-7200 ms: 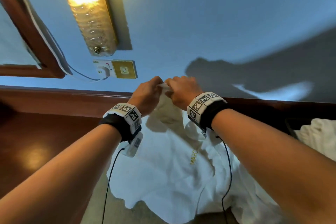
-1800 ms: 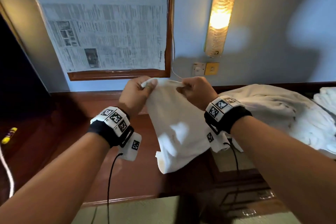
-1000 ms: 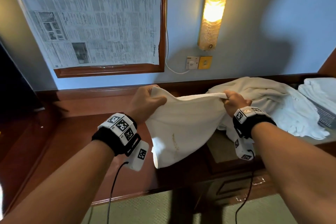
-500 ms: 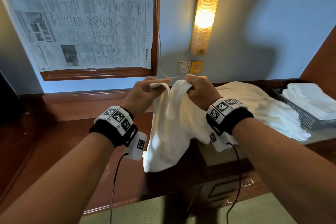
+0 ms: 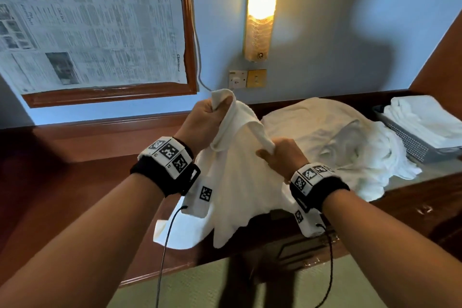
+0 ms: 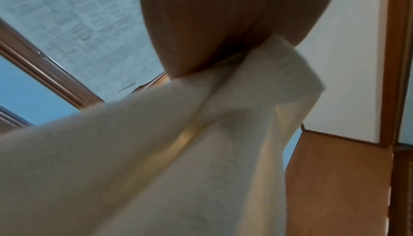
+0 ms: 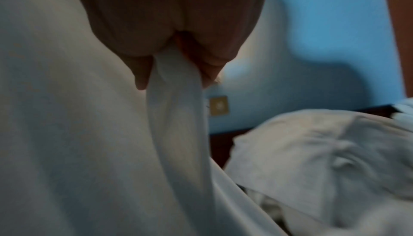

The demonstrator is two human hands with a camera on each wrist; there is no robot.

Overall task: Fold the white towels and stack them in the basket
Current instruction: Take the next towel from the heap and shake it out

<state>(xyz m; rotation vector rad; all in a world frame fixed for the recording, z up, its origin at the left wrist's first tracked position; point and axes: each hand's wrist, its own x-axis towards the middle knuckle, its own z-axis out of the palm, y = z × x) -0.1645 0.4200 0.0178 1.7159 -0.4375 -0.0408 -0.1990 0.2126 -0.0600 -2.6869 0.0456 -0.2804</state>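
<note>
A white towel (image 5: 240,182) hangs in the air over the wooden counter (image 5: 75,182), doubled over. My left hand (image 5: 207,120) grips its bunched top corners high up; the corners poke out above the fist. My right hand (image 5: 280,155) sits lower and to the right, pinching a folded edge of the same towel (image 7: 176,116). In the left wrist view the towel (image 6: 201,142) drapes down from the fist. A heap of unfolded white towels (image 5: 337,142) lies on the counter behind. At the far right the grey basket (image 5: 412,145) holds folded white towels (image 5: 425,117).
A framed newspaper (image 5: 87,20) hangs on the blue wall at the left. A lit wall lamp (image 5: 262,7) and a socket with a brass switch plate (image 5: 247,79) are above the counter. A wooden panel (image 5: 445,62) rises at the right. Green carpet (image 5: 225,287) lies below.
The hands, together at the top half a second ago, have parted: my right hand slid down and right along the towel's edge while my left hand rose with the corners.
</note>
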